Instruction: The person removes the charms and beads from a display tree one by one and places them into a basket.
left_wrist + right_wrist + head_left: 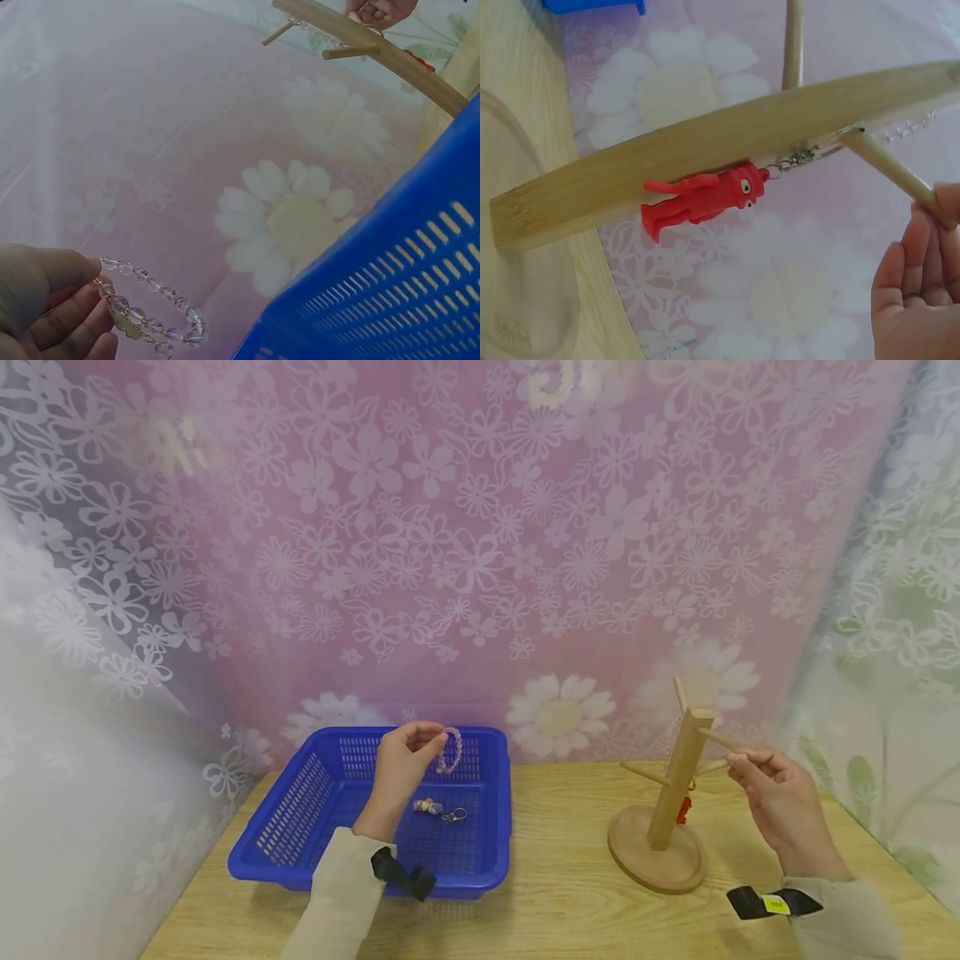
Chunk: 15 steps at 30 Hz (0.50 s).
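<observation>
My left hand (397,772) pinches a bracelet (458,752) of clear, pale pinkish beads above the blue basket (507,810). Close up in the left wrist view, the bracelet (196,315) hangs from thumb and fingertips. On the right stands a wooden peg stand (675,777) with a round base. Fingers of my right hand (787,810) pinch the outer end of one peg (892,169). A red figure keychain (705,199) hangs by its metal ring and chain from that stand. Another string of clear beads (911,129) hangs behind it, partly hidden.
Inside the basket lies a pastel-coloured keychain (428,807) with a metal ring (459,814). Basket and stand share a wooden table (558,852). A pink flowered cloth (480,568) hangs close behind, with pale cloth at both sides.
</observation>
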Each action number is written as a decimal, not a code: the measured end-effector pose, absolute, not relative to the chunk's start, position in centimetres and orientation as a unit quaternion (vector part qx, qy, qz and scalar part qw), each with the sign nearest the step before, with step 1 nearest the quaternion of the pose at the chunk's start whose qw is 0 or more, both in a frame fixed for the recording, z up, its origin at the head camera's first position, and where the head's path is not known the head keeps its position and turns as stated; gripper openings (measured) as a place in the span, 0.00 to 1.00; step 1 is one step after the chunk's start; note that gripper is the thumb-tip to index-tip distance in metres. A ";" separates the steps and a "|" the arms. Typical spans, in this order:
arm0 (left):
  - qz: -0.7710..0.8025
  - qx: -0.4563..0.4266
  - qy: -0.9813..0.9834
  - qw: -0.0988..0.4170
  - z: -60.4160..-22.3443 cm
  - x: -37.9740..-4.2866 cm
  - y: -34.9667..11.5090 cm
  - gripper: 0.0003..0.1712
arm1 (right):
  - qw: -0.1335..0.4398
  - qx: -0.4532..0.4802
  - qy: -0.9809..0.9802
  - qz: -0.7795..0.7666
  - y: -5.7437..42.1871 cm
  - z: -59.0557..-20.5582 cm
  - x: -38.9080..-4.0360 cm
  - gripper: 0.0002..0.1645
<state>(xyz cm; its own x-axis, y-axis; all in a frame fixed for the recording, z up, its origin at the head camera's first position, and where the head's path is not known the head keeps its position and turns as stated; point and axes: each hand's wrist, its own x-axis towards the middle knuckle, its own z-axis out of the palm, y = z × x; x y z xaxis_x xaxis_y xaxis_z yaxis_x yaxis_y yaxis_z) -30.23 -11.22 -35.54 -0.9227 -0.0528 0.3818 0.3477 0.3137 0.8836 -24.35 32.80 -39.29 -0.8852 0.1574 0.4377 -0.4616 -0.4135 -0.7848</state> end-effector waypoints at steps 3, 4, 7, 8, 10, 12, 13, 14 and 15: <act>-0.581 -0.093 -0.792 0.164 -35.6 -30.5 -11.5 0.09 | 0.214 0.129 -0.544 0.801 32.3 -39.5 -24.0 0.11; -0.582 -0.092 -0.791 0.161 -35.7 -30.5 -11.6 0.09 | 0.222 0.118 -0.556 0.792 32.1 -39.6 -23.9 0.11; -0.582 -0.087 -0.793 0.157 -35.8 -30.9 -12.0 0.09 | 0.241 0.084 -0.578 0.775 31.5 -39.5 -23.7 0.09; -0.582 -0.086 -0.794 0.156 -35.9 -31.0 -12.1 0.09 | 0.245 0.071 -0.583 0.771 31.3 -39.4 -23.7 0.08; -0.581 -0.083 -0.795 0.154 -36.0 -31.1 -12.3 0.09 | 0.254 0.044 -0.594 0.762 30.8 -39.2 -23.6 0.05; -0.583 -0.082 -0.794 0.152 -36.1 -31.3 -12.4 0.08 | 0.269 0.025 -0.600 0.753 30.3 -39.1 -23.5 0.04; -0.583 -0.080 -0.794 0.150 -36.1 -31.3 -12.5 0.08 | 0.277 0.018 -0.600 0.751 30.1 -39.1 -23.5 0.04; -0.583 -0.079 -0.795 0.148 -36.1 -31.4 -12.6 0.08 | 0.287 0.013 -0.596 0.750 29.8 -39.0 -23.5 0.05; -0.584 -0.078 -0.795 0.146 -36.2 -31.5 -12.7 0.08 | 0.297 0.005 -0.599 0.743 29.5 -39.0 -23.5 0.05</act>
<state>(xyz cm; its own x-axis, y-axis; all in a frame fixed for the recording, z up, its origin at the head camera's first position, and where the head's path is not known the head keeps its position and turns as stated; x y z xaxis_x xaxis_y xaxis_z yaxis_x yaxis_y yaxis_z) -31.48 -12.67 -36.16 -0.9451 -0.0458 0.3235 0.2949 0.3065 0.9050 -23.51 29.49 -39.03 -0.8234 0.4352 0.3642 -0.4481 -0.1049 -0.8878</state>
